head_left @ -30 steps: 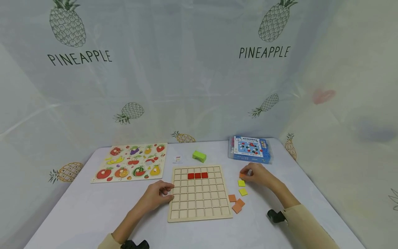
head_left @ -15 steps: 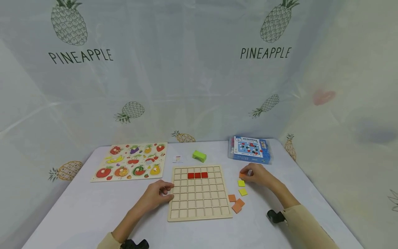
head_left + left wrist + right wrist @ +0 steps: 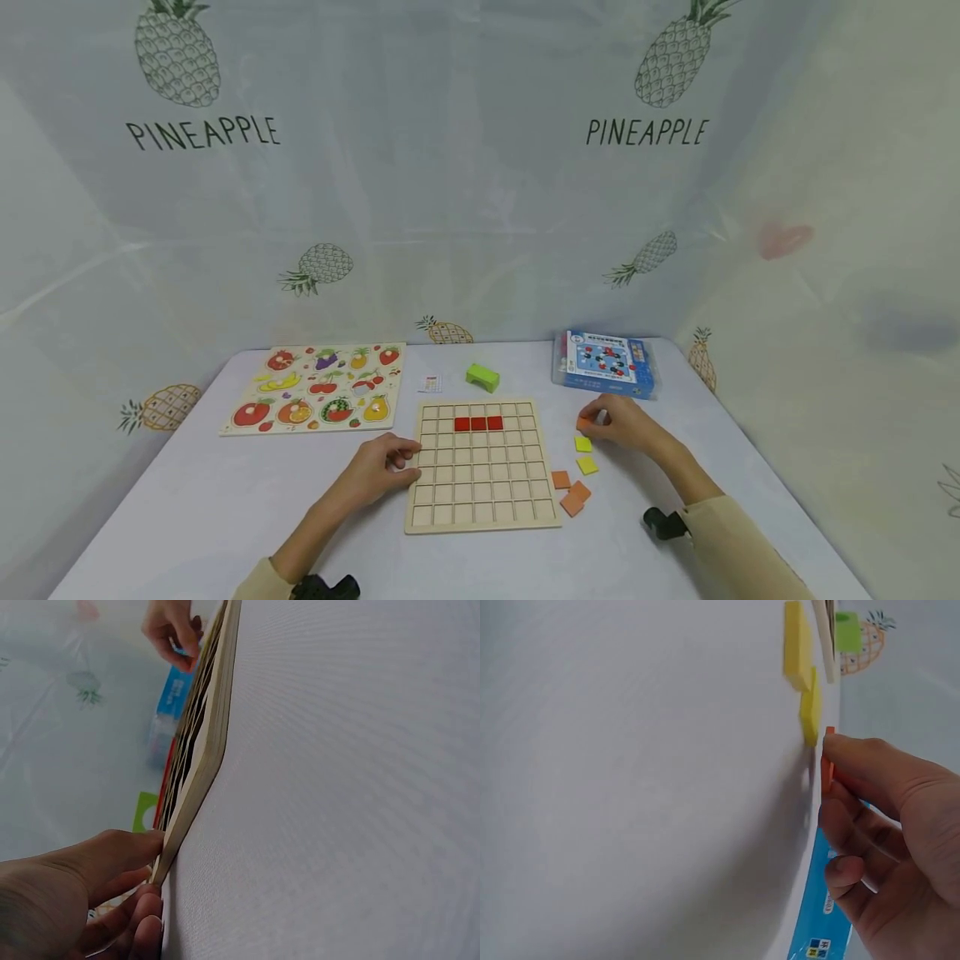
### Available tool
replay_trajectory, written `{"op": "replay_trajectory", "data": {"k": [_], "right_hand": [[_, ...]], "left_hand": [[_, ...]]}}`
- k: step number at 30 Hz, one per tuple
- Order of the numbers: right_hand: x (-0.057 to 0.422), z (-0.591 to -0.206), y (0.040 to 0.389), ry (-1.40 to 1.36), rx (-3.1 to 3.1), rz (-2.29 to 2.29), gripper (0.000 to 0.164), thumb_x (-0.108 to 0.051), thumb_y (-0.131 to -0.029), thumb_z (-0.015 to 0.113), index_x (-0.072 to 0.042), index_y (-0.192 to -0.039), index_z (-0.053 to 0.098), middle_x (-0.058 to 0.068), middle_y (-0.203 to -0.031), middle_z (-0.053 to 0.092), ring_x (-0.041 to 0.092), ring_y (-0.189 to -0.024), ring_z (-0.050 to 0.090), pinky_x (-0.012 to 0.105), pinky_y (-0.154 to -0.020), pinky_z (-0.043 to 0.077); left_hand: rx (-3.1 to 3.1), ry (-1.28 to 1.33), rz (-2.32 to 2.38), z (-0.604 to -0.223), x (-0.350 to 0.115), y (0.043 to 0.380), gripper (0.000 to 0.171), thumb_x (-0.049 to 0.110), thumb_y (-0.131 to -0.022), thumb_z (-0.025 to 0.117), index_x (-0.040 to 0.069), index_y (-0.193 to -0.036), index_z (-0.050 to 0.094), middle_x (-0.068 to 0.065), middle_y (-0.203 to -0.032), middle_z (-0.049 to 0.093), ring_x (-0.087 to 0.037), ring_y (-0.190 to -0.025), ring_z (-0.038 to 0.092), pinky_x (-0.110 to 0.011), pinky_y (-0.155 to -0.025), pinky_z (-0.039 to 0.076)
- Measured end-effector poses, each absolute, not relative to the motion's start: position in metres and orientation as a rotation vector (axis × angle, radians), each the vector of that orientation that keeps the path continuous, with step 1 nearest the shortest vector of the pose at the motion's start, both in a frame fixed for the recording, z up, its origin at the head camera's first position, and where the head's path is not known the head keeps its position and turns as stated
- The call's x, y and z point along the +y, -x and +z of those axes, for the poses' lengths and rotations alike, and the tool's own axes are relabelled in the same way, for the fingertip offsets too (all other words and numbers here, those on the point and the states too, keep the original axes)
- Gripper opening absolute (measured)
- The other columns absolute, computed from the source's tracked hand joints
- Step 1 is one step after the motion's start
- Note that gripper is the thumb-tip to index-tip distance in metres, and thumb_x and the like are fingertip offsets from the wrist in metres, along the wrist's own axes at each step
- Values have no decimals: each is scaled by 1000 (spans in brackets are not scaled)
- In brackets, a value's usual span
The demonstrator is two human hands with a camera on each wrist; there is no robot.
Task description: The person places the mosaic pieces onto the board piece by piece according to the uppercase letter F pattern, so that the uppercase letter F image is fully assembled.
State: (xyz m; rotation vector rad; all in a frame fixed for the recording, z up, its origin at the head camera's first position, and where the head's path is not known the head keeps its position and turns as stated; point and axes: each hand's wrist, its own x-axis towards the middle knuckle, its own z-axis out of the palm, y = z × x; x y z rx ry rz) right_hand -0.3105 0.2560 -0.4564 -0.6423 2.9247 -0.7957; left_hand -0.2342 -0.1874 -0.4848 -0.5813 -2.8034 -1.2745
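A wooden grid board (image 3: 480,483) lies on the table with three red square tiles (image 3: 478,424) set in a row near its far side. The thumb and a fingertip of my left hand (image 3: 378,471) touch the board's left edge, spaced a little apart along it. To the right of the board, my right hand (image 3: 618,421) pinches an orange square tile (image 3: 827,769) between thumb and fingers, just beyond two yellow tiles (image 3: 582,444). Three more orange tiles (image 3: 573,504) lie by the board's near right corner.
A fruit puzzle board (image 3: 318,387) lies at the back left. Behind the grid board are a small printed card (image 3: 431,383) and a green arched block (image 3: 482,377). A blue boxed set (image 3: 606,364) stands at the back right, close beyond the right hand.
The head view has shifted slightly. Both hands keep their places, the right one with the orange tile and the left one at the board's edge.
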Motion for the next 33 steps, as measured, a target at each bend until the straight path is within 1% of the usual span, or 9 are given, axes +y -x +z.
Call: {"op": "replay_trajectory", "data": {"k": [5, 11, 16, 24, 28, 33], "right_hand": [[247, -447, 308, 678, 2945, -798, 21, -17, -86, 75, -8, -105, 74, 0, -94, 71, 12, -72, 52, 20, -60, 46], [227, -438, 307, 682, 2946, -788, 22, -20, -87, 74, -12, -106, 74, -3, -96, 70, 10, -70, 51, 19, -59, 45], [212, -434, 306, 747, 2942, -790, 21, -20, -86, 74, -12, -106, 74, -4, -95, 70, 9, -69, 50, 19, -59, 44], [194, -433, 305, 839, 2879, -824, 23, -19, -86, 74, -9, -107, 74, -2, -95, 71, 9, -68, 50, 19, -58, 45], [186, -434, 304, 893, 2861, -838, 24, -20, -86, 75, -9, -107, 75, 0, -94, 68, 9, -69, 50, 19, -60, 45], [176, -438, 307, 940, 2845, -815, 25, -25, -86, 76, -11, -107, 75, -2, -93, 66, 8, -72, 51, 19, -63, 47]], "left_hand": [[-2815, 577, -1258, -485, -188, 234, 34, 17, -81, 79, 5, -112, 71, -3, -91, 60, -10, -77, 53, -18, -65, 46], [-2814, 561, -1258, -483, -188, 233, 34, 16, -81, 79, 5, -111, 71, -3, -92, 61, -11, -78, 53, -18, -65, 46], [-2818, 571, -1242, -484, -189, 233, 33, 16, -81, 79, 5, -111, 71, -3, -92, 62, -10, -78, 53, -18, -65, 46], [-2840, 586, -1200, -483, -188, 233, 23, 15, -83, 77, 9, -105, 75, -1, -90, 63, -9, -77, 54, -18, -65, 47], [-2839, 589, -1209, -482, -188, 234, 24, 15, -83, 77, 9, -105, 74, -1, -91, 63, -9, -78, 54, -18, -65, 47], [-2823, 611, -1187, -483, -188, 234, 23, 15, -83, 76, 10, -105, 75, 1, -89, 63, -6, -76, 54, -18, -65, 47]]}}
